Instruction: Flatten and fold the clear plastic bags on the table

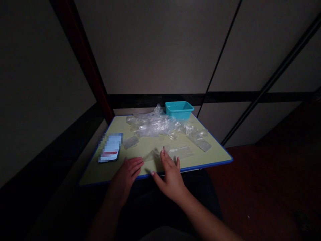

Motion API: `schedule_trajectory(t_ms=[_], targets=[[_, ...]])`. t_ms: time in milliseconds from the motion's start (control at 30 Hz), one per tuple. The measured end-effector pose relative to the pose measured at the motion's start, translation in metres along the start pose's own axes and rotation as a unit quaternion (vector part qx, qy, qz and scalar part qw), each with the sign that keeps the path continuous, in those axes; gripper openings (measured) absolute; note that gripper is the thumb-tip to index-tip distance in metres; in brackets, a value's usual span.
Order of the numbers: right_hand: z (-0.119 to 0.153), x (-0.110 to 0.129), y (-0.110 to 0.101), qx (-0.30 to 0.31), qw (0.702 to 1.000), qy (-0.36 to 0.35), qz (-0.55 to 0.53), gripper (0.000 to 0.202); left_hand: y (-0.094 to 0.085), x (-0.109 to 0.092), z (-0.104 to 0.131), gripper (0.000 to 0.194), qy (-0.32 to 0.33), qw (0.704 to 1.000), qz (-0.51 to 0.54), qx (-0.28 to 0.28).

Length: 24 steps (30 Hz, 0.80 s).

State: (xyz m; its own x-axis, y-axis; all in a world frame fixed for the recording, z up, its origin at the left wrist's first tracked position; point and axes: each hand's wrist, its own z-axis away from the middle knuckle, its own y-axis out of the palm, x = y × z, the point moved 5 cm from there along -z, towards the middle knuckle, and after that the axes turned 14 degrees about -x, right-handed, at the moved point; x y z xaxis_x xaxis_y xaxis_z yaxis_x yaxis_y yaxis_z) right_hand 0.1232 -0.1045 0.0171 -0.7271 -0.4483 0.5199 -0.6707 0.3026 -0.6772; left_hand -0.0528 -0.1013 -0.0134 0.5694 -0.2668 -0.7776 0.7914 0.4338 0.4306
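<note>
Over the table's [95, 174] near edge, the left hand [129, 170], fingers together, grip unclear, and the right hand [171, 174], spread and gripping nothing, have a thin plastic piece [151, 155] between their fingertips, with crumpled plastic [157, 126] beyond and a turquoise tub [182, 114] behind.

The right grip [173, 179] hid part of the clear plastic [182, 152]; whether the left grip [127, 172] touched it was unclear. Crumpled bags [155, 126] covered a lower corner of the tub [180, 113], blocky blurring masked the phone [114, 144], and the bottom edge cut off both forearms [200, 211].
</note>
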Motion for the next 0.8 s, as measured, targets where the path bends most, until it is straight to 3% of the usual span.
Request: schedule_trajectory(t_ms=[67, 167, 333, 500, 800], targets=[[-0.001, -0.006, -0.002, -0.015, 1.000, 0.007, -0.014, 0.076, 0.004, 0.006, 0.003, 0.037, 0.004, 1.000, -0.003, 0.004], [-0.001, -0.015, -0.002, -0.030, 0.999, 0.018, -0.033, 0.080, 0.011, 0.014, 0.010, 0.042, -0.040, 0.999, 0.001, 0.020], [-0.001, -0.023, -0.003, -0.047, 0.997, 0.031, -0.053, 0.083, 0.032, 0.031, 0.023, 0.056, -0.111, 0.988, 0.008, 0.103], [-0.001, -0.024, -0.002, -0.036, 0.997, 0.031, -0.058, 0.083, 0.056, 0.041, 0.031, 0.063, -0.050, 0.990, 0.055, 0.123], [0.002, -0.022, -0.003, -0.031, 0.999, -0.015, -0.038, 0.088, 0.085, 0.044, 0.025, 0.059, 0.059, 0.992, 0.062, 0.090]])
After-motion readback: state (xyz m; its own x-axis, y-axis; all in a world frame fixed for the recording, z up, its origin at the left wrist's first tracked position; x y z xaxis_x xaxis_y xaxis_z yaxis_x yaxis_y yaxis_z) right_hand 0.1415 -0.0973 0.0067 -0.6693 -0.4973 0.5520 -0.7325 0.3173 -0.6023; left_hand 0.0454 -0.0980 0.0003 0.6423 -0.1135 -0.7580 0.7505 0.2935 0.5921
